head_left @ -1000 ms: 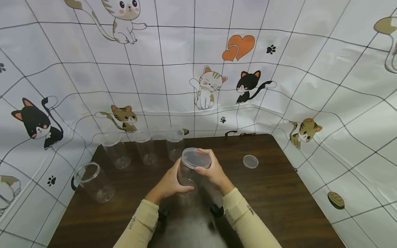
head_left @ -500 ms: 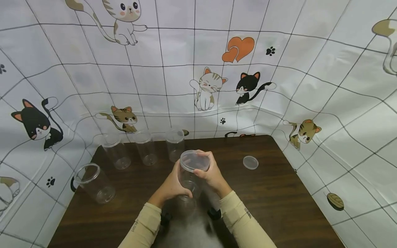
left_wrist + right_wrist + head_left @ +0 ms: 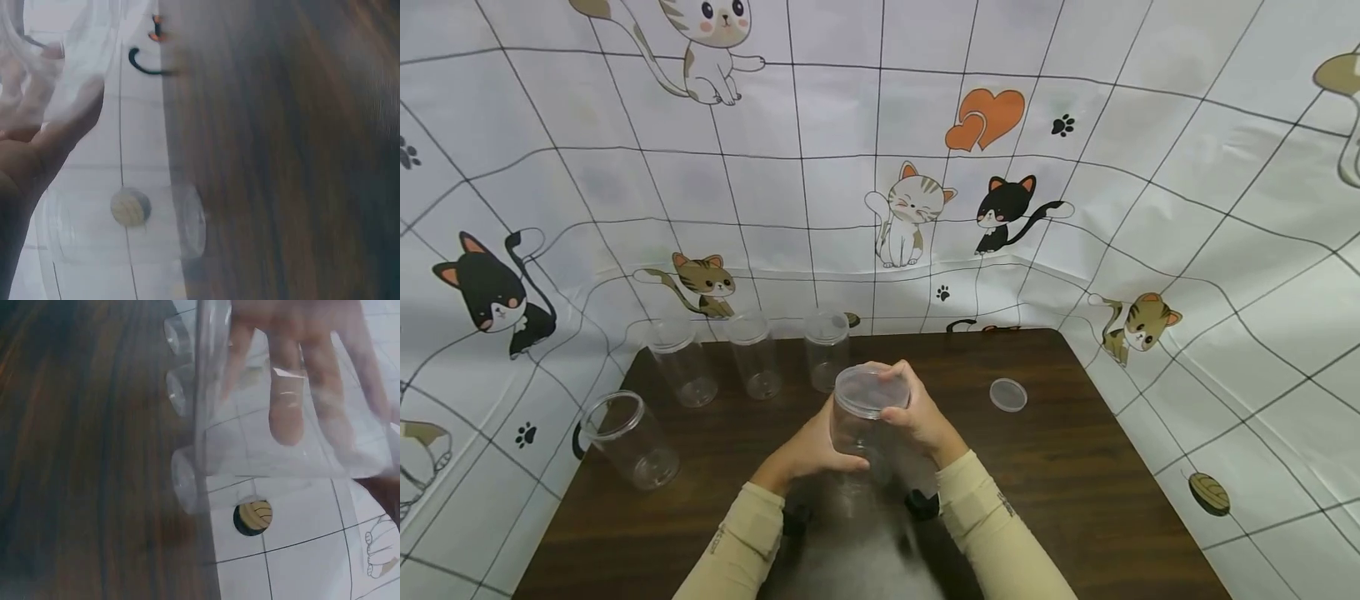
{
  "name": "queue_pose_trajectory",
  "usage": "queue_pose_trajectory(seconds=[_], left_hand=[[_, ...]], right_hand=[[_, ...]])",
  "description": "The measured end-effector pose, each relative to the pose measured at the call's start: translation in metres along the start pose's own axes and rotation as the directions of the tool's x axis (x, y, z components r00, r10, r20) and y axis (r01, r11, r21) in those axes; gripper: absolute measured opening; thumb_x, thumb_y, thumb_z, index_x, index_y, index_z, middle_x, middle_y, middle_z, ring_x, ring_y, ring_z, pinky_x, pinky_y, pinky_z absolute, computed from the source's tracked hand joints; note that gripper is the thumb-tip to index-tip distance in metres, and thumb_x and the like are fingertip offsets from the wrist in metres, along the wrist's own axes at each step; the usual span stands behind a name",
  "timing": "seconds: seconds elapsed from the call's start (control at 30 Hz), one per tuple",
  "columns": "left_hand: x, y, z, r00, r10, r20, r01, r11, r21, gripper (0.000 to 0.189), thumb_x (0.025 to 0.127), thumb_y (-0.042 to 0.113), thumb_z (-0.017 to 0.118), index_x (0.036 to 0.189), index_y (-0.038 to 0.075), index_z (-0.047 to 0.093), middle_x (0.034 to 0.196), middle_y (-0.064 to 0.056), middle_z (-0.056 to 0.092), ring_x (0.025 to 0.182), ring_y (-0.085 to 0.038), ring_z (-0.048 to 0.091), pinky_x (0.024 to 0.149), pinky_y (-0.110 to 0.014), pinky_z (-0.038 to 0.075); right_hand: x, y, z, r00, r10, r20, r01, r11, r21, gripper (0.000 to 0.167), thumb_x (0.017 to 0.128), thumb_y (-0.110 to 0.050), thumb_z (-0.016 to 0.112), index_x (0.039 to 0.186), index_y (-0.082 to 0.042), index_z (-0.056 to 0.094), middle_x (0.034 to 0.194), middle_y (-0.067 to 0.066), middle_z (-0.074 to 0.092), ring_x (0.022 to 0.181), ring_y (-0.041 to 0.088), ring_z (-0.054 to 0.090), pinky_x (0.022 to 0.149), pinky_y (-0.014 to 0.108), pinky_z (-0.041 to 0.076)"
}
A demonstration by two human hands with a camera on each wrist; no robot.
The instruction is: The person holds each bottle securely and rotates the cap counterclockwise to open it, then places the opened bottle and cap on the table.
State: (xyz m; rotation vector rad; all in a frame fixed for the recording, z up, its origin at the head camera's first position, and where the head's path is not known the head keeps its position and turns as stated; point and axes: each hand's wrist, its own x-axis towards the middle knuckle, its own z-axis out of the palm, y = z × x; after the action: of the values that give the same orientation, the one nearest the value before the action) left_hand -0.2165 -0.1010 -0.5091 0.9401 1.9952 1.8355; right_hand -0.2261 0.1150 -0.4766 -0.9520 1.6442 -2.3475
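Observation:
A clear plastic jar (image 3: 852, 429) is held off the table between both hands, upright with a slight tilt. My left hand (image 3: 808, 452) grips its body low on the left side; the fingers behind show through the clear wall in the right wrist view. A translucent lid (image 3: 868, 390) covers the jar's mouth. My right hand (image 3: 922, 419) holds the lid's edge, thumb in front and fingers on the far side. Whether the lid sits fully down cannot be told.
Three clear jars (image 3: 681, 371), (image 3: 756, 362), (image 3: 827, 358) stand along the back left, seemingly lidded. An open jar (image 3: 632, 442) stands nearer on the left. A loose round lid (image 3: 1007, 395) lies on the dark wooden table (image 3: 1075, 467) at right. A cat-print sheet (image 3: 820, 192) hangs behind.
The jar stays in both hands and has shifted only slightly. My right fingers have moved a little around the lid's edge. The other jars and the loose lid stay put.

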Motion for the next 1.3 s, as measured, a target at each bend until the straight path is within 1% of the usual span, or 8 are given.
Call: queue_pose_trajectory(seconds=[0.17, 0.37, 0.6, 0.73, 0.87, 1.0, 1.1, 1.3], left_hand=[[0.002, 0.003, 0.002, 0.998, 0.023, 0.053, -0.017, 0.994, -0.106, 0.120, 0.076, 0.013, 0.091, 0.161, 0.021, 0.007, 0.148, -0.023, 0.039, 0.126, -0.041, 0.054, 0.093, -0.044, 0.055], [0.000, -0.002, 0.006, 0.996, 0.028, -0.087, -0.030, 0.999, -0.019, 0.117, 0.073, 0.007, 0.091, 0.159, 0.013, 0.011, 0.152, -0.021, 0.037, 0.134, -0.041, 0.049, 0.098, -0.035, 0.052], [-0.008, -0.011, 0.003, 0.975, 0.004, -0.224, 0.026, 0.991, 0.130, 0.118, 0.068, 0.009, 0.095, 0.157, 0.008, 0.017, 0.147, -0.019, 0.044, 0.130, -0.034, 0.054, 0.101, -0.032, 0.049], [-0.011, -0.012, 0.001, 0.976, -0.015, -0.218, 0.056, 0.982, 0.182, 0.120, 0.066, 0.015, 0.097, 0.156, 0.009, 0.018, 0.145, -0.016, 0.046, 0.128, -0.030, 0.054, 0.104, -0.039, 0.047], [-0.015, -0.007, -0.003, 0.988, -0.039, -0.148, 0.066, 0.981, 0.184, 0.121, 0.066, 0.021, 0.097, 0.157, 0.011, 0.017, 0.148, -0.015, 0.043, 0.134, -0.030, 0.047, 0.110, -0.049, 0.039], [-0.018, -0.002, -0.006, 0.998, -0.059, -0.006, 0.059, 0.994, 0.092, 0.125, 0.070, 0.024, 0.095, 0.160, 0.016, 0.009, 0.155, -0.015, 0.034, 0.137, -0.034, 0.042, 0.107, -0.046, 0.042], [-0.017, -0.001, -0.005, 0.999, -0.029, 0.042, 0.028, 1.000, 0.007, 0.126, 0.072, 0.020, 0.094, 0.161, 0.018, 0.005, 0.157, -0.015, 0.029, 0.137, -0.036, 0.040, 0.105, -0.040, 0.045], [-0.016, -0.005, -0.006, 0.995, 0.008, -0.103, -0.005, 0.999, 0.037, 0.117, 0.071, 0.009, 0.093, 0.158, 0.012, 0.015, 0.154, -0.018, 0.035, 0.139, -0.036, 0.041, 0.109, -0.029, 0.040]], right_hand=[[0.002, 0.002, -0.009, 0.996, 0.007, 0.084, -0.011, 0.999, 0.049, 0.074, 0.079, -0.055, 0.083, 0.128, -0.017, 0.043, 0.140, 0.007, 0.054, 0.119, 0.019, 0.055, 0.096, 0.027, 0.048], [-0.003, 0.009, -0.012, 0.999, 0.008, 0.042, -0.008, 1.000, -0.021, 0.107, 0.085, -0.055, 0.076, 0.158, -0.003, 0.016, 0.155, 0.030, 0.035, 0.130, 0.024, 0.051, 0.104, 0.030, 0.046], [-0.007, 0.015, 0.001, 0.997, 0.065, -0.042, -0.070, 0.990, -0.122, 0.113, 0.080, -0.056, 0.081, 0.156, 0.005, 0.024, 0.148, 0.036, 0.037, 0.130, 0.038, 0.046, 0.100, 0.028, 0.048], [-0.007, 0.014, 0.005, 0.995, 0.089, -0.040, -0.094, 0.986, -0.138, 0.110, 0.079, -0.054, 0.083, 0.155, 0.003, 0.028, 0.147, 0.034, 0.040, 0.129, 0.044, 0.043, 0.099, 0.029, 0.048], [-0.004, 0.011, -0.002, 0.991, 0.108, 0.082, -0.101, 0.991, -0.083, 0.105, 0.081, -0.052, 0.083, 0.154, 0.003, 0.031, 0.146, 0.028, 0.044, 0.130, 0.039, 0.046, 0.104, 0.034, 0.045], [0.000, 0.011, -0.017, 0.949, 0.131, 0.288, -0.137, 0.991, 0.000, 0.106, 0.081, -0.055, 0.081, 0.155, 0.002, 0.031, 0.149, 0.019, 0.048, 0.135, 0.032, 0.046, 0.111, 0.042, 0.040], [0.004, 0.010, -0.025, 0.918, 0.157, 0.364, -0.179, 0.983, 0.028, 0.112, 0.080, -0.058, 0.080, 0.158, -0.001, 0.025, 0.152, 0.016, 0.046, 0.139, 0.029, 0.044, 0.113, 0.043, 0.037], [-0.001, 0.009, -0.028, 0.947, 0.184, 0.264, -0.203, 0.978, 0.048, 0.118, 0.086, -0.052, 0.078, 0.161, 0.000, 0.004, 0.160, 0.024, 0.028, 0.142, 0.027, 0.038, 0.113, 0.036, 0.038]])
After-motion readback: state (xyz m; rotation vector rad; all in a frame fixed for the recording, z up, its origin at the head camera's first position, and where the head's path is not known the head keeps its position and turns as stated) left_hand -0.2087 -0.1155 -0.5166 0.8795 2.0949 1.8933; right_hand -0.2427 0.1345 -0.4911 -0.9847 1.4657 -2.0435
